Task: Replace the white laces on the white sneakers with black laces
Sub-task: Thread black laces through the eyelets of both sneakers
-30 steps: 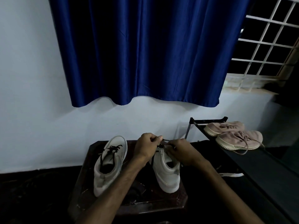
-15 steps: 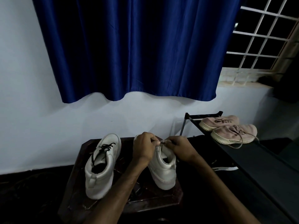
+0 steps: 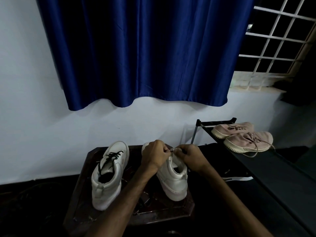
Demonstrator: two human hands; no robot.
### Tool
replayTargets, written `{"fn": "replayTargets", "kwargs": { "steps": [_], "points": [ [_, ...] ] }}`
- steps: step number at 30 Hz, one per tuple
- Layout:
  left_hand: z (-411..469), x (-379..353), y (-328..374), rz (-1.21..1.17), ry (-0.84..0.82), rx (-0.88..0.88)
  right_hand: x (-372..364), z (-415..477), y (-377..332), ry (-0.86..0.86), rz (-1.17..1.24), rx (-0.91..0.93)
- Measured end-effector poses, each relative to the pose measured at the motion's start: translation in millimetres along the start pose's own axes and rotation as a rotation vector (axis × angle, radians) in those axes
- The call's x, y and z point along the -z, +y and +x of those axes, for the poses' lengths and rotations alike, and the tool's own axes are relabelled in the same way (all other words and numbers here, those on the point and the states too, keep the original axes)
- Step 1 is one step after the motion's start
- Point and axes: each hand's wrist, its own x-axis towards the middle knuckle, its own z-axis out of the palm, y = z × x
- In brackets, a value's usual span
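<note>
Meanwhile, a person's left hand (image 3: 154, 155) and right hand (image 3: 189, 155) are pinching a lace end (image 3: 171, 150), probably limp, light and best gripped at its stiff tip, between curled fingertips just above the white sneaker (image 3: 174, 183).

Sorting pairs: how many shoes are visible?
4. Left white sneaker and right white sneaker on the table; far pink sneaker and near pink sneaker on the rack. Others may be hidden.

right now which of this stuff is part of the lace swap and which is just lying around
In the job: left white sneaker with black lace; right white sneaker; left hand and right hand pinching a lace end at its top; dark table under them.
Lying about: pink sneakers on the black rack; blue curtain; dark shoe on the floor.
</note>
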Motion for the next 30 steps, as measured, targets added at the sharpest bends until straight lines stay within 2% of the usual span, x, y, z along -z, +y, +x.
{"fn": "replayTargets", "kwargs": {
  "steps": [6,9,11,17,21,24,26,28,30],
  "points": [
    [0,4,0,0.152,-0.039,-0.182,-6,-3,-16,0.051,-0.143,-0.018],
    [0,3,-1,0.168,-0.01,-0.149,-10,-14,-28,0.066,-0.166,-0.05],
    [1,5,-3,0.17,-0.024,-0.116,-10,-22,-34,0.073,-0.111,-0.088],
    [9,22,-18,0.153,-0.121,-0.112,-20,-35,-47,0.057,0.302,-0.185],
    [4,22,-28,0.068,-0.197,-0.087,-44,-36,-46,0.172,0.227,-0.204],
    [-4,16,-36,0.107,-0.253,-0.125,-52,-39,-44,0.213,0.144,-0.18],
    [-10,12,-45,0.043,-0.201,-0.187,-52,-43,-40,0.198,0.171,-0.165],
    [-14,9,-54,-0.052,-0.109,-0.222,-50,-50,-31,0.123,0.329,-0.19],
    [-15,10,-57,0.023,-0.071,-0.319,-46,-59,-17,0.041,0.363,-0.234]
  ]
}}
